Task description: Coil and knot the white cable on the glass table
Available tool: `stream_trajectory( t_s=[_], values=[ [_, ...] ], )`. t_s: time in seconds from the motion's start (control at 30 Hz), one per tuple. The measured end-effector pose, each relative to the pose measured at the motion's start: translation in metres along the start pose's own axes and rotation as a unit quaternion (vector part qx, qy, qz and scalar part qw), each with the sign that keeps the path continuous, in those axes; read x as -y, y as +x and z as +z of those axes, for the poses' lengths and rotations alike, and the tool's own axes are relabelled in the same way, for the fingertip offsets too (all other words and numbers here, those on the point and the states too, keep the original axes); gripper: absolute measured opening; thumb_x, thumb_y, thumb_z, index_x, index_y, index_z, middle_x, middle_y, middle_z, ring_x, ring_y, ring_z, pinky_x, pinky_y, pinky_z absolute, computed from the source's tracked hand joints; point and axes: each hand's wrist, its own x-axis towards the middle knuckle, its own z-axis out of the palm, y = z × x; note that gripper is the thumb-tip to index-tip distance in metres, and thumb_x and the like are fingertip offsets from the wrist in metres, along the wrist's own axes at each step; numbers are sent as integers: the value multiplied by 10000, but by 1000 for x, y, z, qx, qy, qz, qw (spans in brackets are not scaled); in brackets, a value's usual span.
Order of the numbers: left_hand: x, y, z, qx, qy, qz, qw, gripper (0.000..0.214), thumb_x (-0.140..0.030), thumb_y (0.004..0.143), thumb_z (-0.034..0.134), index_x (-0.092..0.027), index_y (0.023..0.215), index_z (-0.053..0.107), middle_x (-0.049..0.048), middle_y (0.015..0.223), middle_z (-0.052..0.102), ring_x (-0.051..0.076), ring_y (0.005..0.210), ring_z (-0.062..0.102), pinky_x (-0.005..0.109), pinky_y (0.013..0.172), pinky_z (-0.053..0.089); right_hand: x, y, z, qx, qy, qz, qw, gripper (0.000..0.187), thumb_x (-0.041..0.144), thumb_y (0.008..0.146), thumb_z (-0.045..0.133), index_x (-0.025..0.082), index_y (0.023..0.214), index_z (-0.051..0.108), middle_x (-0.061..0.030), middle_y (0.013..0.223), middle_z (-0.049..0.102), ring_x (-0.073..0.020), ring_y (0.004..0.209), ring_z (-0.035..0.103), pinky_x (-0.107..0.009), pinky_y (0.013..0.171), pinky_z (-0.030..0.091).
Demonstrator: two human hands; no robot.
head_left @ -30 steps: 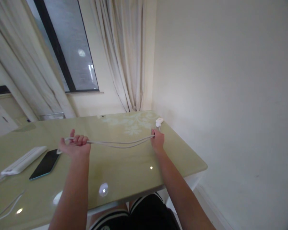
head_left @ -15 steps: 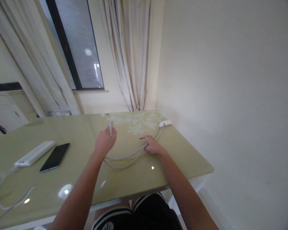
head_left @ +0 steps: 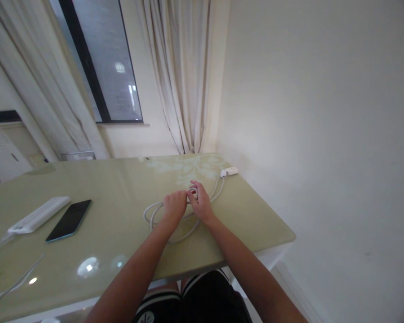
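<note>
A white cable [head_left: 154, 212] lies in loose loops on the pale green glass table [head_left: 121, 242]. Its far end runs to a small white plug block [head_left: 231, 171] near the table's back right corner. My left hand [head_left: 174, 207] and my right hand [head_left: 198, 202] meet above the loops, fingers pinched together on a section of the cable between them. Both hands are closed on it. The exact part of the cable inside the fingers is hidden.
A white power strip [head_left: 38, 214] and a dark phone [head_left: 69, 220] lie at the left of the table. Thin white cords [head_left: 13, 280] trail off the left front edge. A wall stands close on the right. Curtains [head_left: 185, 76] and a window are behind.
My left hand has swung right from the table's left-middle to meet my right hand. The stretched cable has folded into loops on the table. The right hand moved slightly left.
</note>
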Motion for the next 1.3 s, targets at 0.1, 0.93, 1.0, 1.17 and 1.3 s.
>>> stream_trajectory(
  t_s=[0.1, 0.93, 1.0, 1.17, 1.3],
  values=[
    [3, 0, 2, 13, -13, -4, 1000, 356, -189, 1004, 375, -154, 1058, 725, 200, 990, 740, 305, 950, 731, 373, 764, 498, 3, -3, -1, 0, -105, -59, 993, 306, 301, 1028, 432, 212, 1270, 597, -117, 1186, 654, -205, 1007, 651, -342, 902, 532],
    [16, -7, 6, -100, -131, -61, 984, 310, -347, 953, 518, -193, 747, 691, 111, 788, 727, 210, 742, 639, 303, 648, 307, -18, 12, 25, 41, -68, 78, 994, 599, 460, 1063, 231, 212, 621, 551, -19, 609, 591, -153, 609, 558, -256, 601, 393],
    [16, -10, 5, -108, -136, -48, 984, 298, -312, 950, 514, -192, 731, 677, 99, 767, 712, 195, 719, 617, 295, 654, 315, -21, 10, 30, 41, -24, 75, 996, 546, 457, 1052, 238, 226, 626, 489, 1, 579, 531, -153, 599, 527, -257, 591, 398],
    [21, -11, 8, -108, -132, -16, 985, 289, -281, 970, 477, -189, 778, 673, 95, 797, 715, 193, 743, 627, 291, 660, 324, -17, 3, 27, 60, -83, 46, 994, 511, 416, 1070, 205, 222, 711, 512, -13, 670, 567, -163, 660, 541, -270, 653, 434],
    [34, -9, 13, -83, -109, -7, 990, 248, -245, 978, 453, -196, 889, 680, 90, 891, 736, 208, 775, 653, 305, 634, 310, 1, -1, 13, 54, -289, -68, 954, 456, 483, 1073, 301, 183, 1057, 644, -109, 1049, 668, -219, 988, 607, -324, 880, 468]
  ],
)
